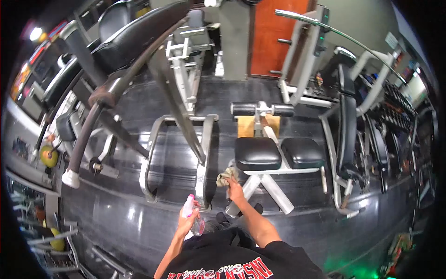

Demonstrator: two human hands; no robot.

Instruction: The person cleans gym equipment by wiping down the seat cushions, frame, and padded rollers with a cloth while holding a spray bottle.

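My left hand [189, 220] is closed around a clear spray bottle [199, 228] with a white and pink spray head, held low in front of my body. In my right hand [235, 189] is a crumpled beige cloth [226, 177], gripped by the fingers. That cloth is close to the left side of a gym bench with two black seat pads [258, 153] on a white frame [267, 186]. I cannot tell whether it touches the bench. Black foam rollers [243, 109] sit at the bench's far end.
A grey-framed machine [200, 186] with a long black pad [144, 35] rises on the left. To the right stands a padded bench [347, 125] under a rack with a barbell [334, 31]. An orange door [274, 39] is at the back. Dark flooring [125, 218] surrounds me.
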